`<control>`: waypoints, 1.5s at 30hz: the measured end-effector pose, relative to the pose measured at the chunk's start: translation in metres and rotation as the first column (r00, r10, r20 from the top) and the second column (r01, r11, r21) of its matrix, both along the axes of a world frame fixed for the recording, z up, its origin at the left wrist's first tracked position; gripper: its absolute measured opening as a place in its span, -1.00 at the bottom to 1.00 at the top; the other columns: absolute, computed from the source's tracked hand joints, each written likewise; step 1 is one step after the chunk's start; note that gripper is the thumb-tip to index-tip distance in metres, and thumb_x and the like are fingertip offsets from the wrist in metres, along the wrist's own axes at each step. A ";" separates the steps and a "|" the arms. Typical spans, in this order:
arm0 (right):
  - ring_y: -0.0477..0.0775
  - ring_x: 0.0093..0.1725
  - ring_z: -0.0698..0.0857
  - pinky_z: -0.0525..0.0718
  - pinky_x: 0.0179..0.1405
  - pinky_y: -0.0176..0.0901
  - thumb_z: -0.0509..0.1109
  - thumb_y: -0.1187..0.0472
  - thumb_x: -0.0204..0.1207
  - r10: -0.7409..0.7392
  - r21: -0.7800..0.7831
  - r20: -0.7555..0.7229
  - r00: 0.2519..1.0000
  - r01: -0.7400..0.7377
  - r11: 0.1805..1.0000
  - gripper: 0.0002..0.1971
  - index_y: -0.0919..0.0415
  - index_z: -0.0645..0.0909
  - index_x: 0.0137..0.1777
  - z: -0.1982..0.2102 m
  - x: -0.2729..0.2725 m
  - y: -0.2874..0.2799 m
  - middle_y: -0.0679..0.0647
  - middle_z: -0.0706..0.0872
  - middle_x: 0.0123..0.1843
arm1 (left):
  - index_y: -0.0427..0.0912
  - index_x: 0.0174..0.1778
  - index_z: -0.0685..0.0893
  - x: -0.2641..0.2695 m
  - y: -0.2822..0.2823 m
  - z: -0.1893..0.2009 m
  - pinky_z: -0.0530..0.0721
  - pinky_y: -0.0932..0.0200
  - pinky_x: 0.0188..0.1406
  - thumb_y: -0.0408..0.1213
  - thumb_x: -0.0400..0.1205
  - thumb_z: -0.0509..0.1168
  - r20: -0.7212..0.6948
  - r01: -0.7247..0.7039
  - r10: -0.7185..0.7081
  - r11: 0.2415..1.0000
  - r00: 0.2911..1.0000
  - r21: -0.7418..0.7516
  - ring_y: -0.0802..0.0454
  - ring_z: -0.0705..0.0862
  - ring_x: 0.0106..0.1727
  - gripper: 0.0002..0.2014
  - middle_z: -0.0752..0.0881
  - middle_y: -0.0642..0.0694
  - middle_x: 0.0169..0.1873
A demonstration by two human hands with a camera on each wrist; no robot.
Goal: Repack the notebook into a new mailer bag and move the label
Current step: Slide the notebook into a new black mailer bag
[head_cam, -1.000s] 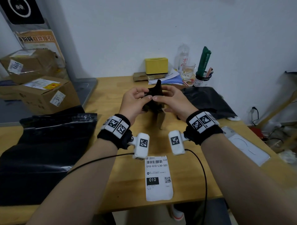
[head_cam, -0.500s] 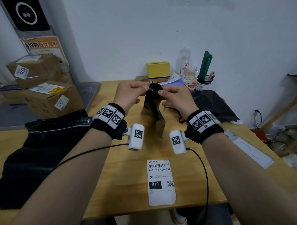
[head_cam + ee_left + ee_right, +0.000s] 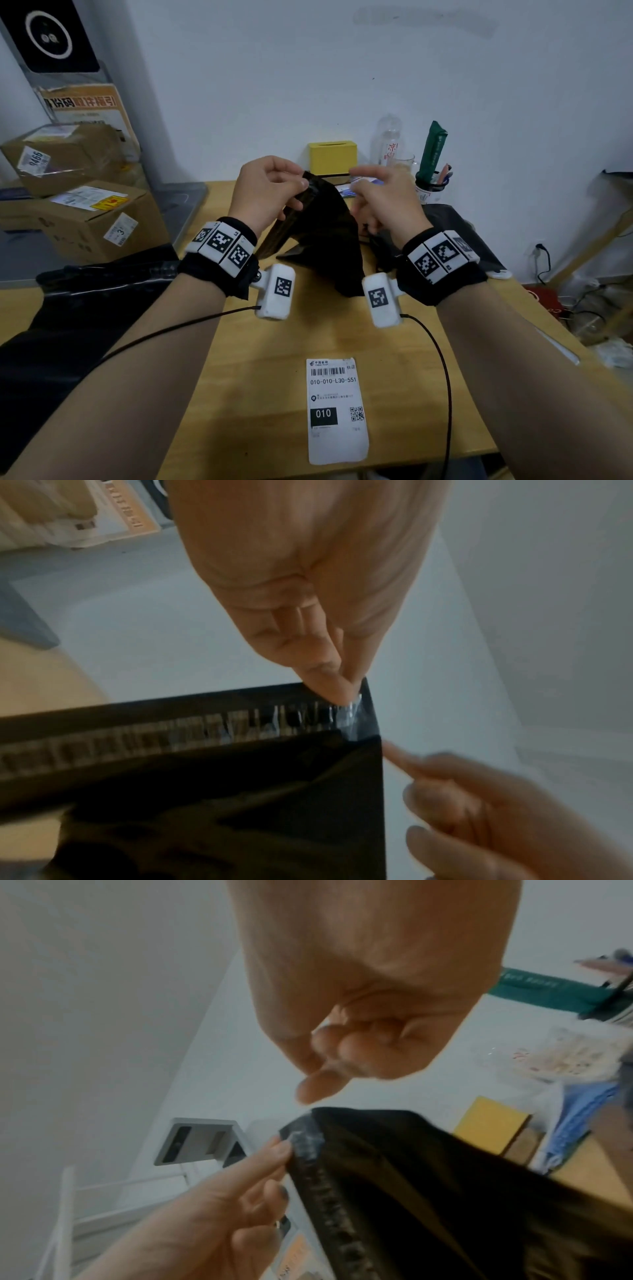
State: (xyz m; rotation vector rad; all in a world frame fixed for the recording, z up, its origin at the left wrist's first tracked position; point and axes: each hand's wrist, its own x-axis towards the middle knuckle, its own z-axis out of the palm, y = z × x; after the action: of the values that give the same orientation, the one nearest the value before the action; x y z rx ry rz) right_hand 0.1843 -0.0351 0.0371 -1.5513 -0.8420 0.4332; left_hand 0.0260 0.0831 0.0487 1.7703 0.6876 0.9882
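A small black mailer bag hangs above the wooden table. My left hand pinches its top corner between thumb and forefinger. In the left wrist view that pinch sits on the shiny adhesive strip of the bag's flap. My right hand hovers just right of the bag, fingers curled, with nothing seen in it. In the right wrist view its thumb tip is just off the bag's top edge. The white shipping label lies flat near the table's front edge. No notebook shows.
A large black mailer covers the table's left side, and another black bag lies at the back right. Cardboard boxes stand left. A yellow box, a bottle and a pen cup line the wall.
Both hands lifted the small bag higher. My right hand let go of the top corner and drew a little to the right; my left hand keeps its pinch.
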 end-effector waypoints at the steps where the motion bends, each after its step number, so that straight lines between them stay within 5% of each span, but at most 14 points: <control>1: 0.07 -0.71 0.46 0.42 -0.68 -0.24 0.39 0.31 0.61 0.086 0.004 -0.004 0.996 -0.086 0.996 -0.60 0.09 0.59 0.44 0.006 -0.007 -0.003 0.15 0.77 -0.42 | -0.24 0.06 0.71 0.001 -0.001 0.002 0.54 0.22 -0.64 -0.36 0.56 0.48 -0.025 0.014 -0.013 0.999 1.000 0.032 0.06 0.76 -0.43 -0.81 0.83 -0.07 -0.22; 4: 0.09 -0.68 0.59 0.54 -0.69 -0.23 0.45 0.26 0.63 0.277 -0.127 0.022 0.961 -0.273 0.954 -0.49 -0.04 0.45 0.53 0.015 -0.022 -0.005 0.22 0.86 -0.28 | -0.20 0.02 0.74 0.002 -0.006 0.007 0.51 0.25 -0.65 -0.32 0.54 0.51 -0.078 0.056 -0.048 0.993 0.996 0.100 0.09 0.72 -0.45 -0.82 0.82 -0.06 -0.25; 7: 0.07 -0.65 0.65 0.61 -0.68 -0.22 0.38 0.20 0.72 0.240 -0.218 0.033 0.970 -0.227 0.949 -0.75 0.24 0.60 0.34 0.018 -0.024 -0.001 0.22 0.86 -0.28 | -0.13 -0.03 0.76 0.002 -0.011 0.011 0.53 0.29 -0.64 -0.30 0.53 0.52 -0.087 0.059 -0.047 0.987 0.995 0.149 0.17 0.71 -0.43 -0.86 0.83 -0.05 -0.23; 12: 0.06 -0.62 0.67 0.64 -0.64 -0.19 0.33 0.13 0.76 0.171 -0.150 0.012 0.985 -0.167 0.975 -0.78 0.30 0.66 0.17 0.020 -0.022 0.000 0.19 0.85 -0.33 | 0.01 0.02 0.82 -0.007 -0.010 0.008 0.58 0.55 -0.34 -0.29 0.52 0.54 -0.216 0.146 -0.106 0.973 0.971 0.181 0.44 0.73 -0.29 -0.80 0.82 0.14 -0.20; 17: 0.18 -0.44 0.78 0.79 -0.47 0.01 0.35 0.22 0.73 0.126 -0.051 -0.032 0.992 -0.127 0.991 -0.90 0.16 0.61 0.18 0.020 -0.022 0.001 0.16 0.88 -0.14 | -0.04 -0.06 0.89 -0.008 -0.001 -0.001 0.69 0.27 -0.16 -0.15 0.61 0.45 -0.244 0.032 0.002 0.990 0.970 0.137 0.22 0.78 -0.26 -0.88 0.86 0.04 -0.25; 20: 0.27 -0.11 0.87 0.88 -0.20 0.22 0.46 0.29 0.63 0.096 0.047 -0.108 0.990 -0.091 0.995 -0.73 0.12 0.47 0.22 0.017 -0.021 0.005 0.21 0.83 0.12 | -0.03 -0.11 0.89 -0.007 0.004 -0.002 0.74 0.17 -0.10 -0.09 0.57 0.48 -0.247 -0.011 0.033 0.996 0.969 0.092 0.11 0.81 -0.25 -0.87 0.86 0.02 -0.28; 24: 0.20 0.10 0.84 0.87 -0.02 0.18 0.51 0.22 0.61 0.147 -0.001 -0.065 0.987 -0.147 0.989 -0.86 0.15 0.58 0.05 0.012 -0.024 0.007 0.14 0.82 0.19 | -0.15 -0.27 0.81 -0.004 0.007 -0.004 0.68 0.14 -0.18 -0.12 0.61 0.44 -0.266 0.017 -0.001 0.998 0.964 0.057 0.01 0.77 -0.30 -0.78 0.82 -0.07 -0.34; 28: 0.14 0.00 0.84 0.86 0.01 0.13 0.51 0.04 0.60 0.183 -0.086 -0.028 0.983 -0.185 0.979 -0.83 0.13 0.70 -0.01 0.005 -0.026 0.007 0.18 0.83 0.18 | -0.27 -0.02 0.72 -0.004 0.006 -0.008 0.77 0.13 -0.34 -0.27 0.75 0.27 -0.037 0.050 -0.063 0.954 0.997 -0.295 -0.10 0.82 -0.19 -0.83 0.80 -0.20 -0.12; 31: -0.05 -0.27 0.78 0.78 -0.29 -0.14 0.59 -0.10 0.49 0.206 -0.125 -0.008 0.979 -0.205 0.971 -0.67 0.11 0.70 0.07 0.004 -0.026 0.001 0.05 0.86 -0.01 | -0.32 0.17 0.64 -0.006 0.007 -0.008 0.84 0.03 -0.20 -0.31 0.79 0.19 0.123 0.082 -0.025 0.872 0.992 -0.482 -0.13 0.84 -0.11 -0.81 0.80 -0.23 0.00; 32: -0.08 -0.24 0.81 0.75 -0.26 -0.18 0.63 -0.13 0.44 0.211 -0.154 0.014 0.977 -0.207 0.966 -0.59 0.09 0.68 0.15 0.003 -0.026 0.000 0.00 0.86 -0.01 | -0.32 0.17 0.63 -0.006 0.009 -0.008 0.84 -0.02 -0.12 -0.31 0.79 0.18 0.161 0.088 -0.006 0.854 0.987 -0.512 -0.13 0.84 -0.10 -0.81 0.80 -0.23 0.00; 35: -0.01 0.01 0.86 0.79 0.10 -0.05 0.73 -0.10 0.29 0.231 -0.236 0.044 0.972 -0.214 0.948 -0.32 0.02 0.55 0.36 -0.001 -0.022 0.001 -0.03 0.83 0.12 | -0.34 0.30 0.58 -0.006 0.012 -0.005 0.83 -0.06 -0.06 -0.28 0.80 0.16 0.278 0.122 0.057 0.801 0.959 -0.586 -0.16 0.85 -0.03 -0.75 0.81 -0.26 0.04; 39: 0.04 0.14 0.80 0.77 0.18 0.10 0.80 -0.07 0.05 0.247 -0.321 0.138 0.959 -0.193 0.927 -0.07 -0.05 0.44 0.44 -0.003 -0.019 0.003 -0.02 0.75 0.24 | -0.28 0.17 0.63 -0.006 0.012 0.006 0.84 -0.03 -0.14 -0.25 0.78 0.20 0.446 0.182 0.138 0.778 0.884 -0.601 -0.14 0.82 -0.05 -0.81 0.81 -0.25 -0.01; 43: 0.09 0.13 0.79 0.84 0.04 0.12 0.79 -0.08 -0.01 0.212 -0.376 0.177 0.961 -0.133 0.917 -0.09 -0.06 0.58 0.42 -0.009 -0.015 0.006 0.02 0.73 0.24 | -0.25 0.10 0.64 -0.008 0.014 0.017 0.82 -0.11 0.00 -0.27 0.73 0.27 0.559 0.244 0.157 0.781 0.814 -0.574 -0.17 0.82 -0.06 -0.87 0.84 -0.22 -0.15; 45: 0.05 0.00 0.80 0.83 -0.09 -0.09 0.75 0.03 0.22 0.186 -0.405 0.219 0.958 -0.084 0.910 -0.38 0.03 0.69 0.31 -0.010 -0.012 0.007 0.05 0.80 0.10 | -0.26 0.17 0.65 -0.010 0.014 0.019 0.79 -0.14 0.10 -0.25 0.72 0.31 0.571 0.266 0.126 0.790 0.811 -0.552 -0.18 0.82 0.02 -0.81 0.85 -0.22 -0.09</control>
State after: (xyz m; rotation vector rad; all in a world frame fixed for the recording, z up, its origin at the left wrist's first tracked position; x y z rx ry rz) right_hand 0.1727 -0.0283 0.0271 -1.9565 -1.1168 0.5365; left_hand 0.0160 0.0970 0.0674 0.8329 0.4522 1.0311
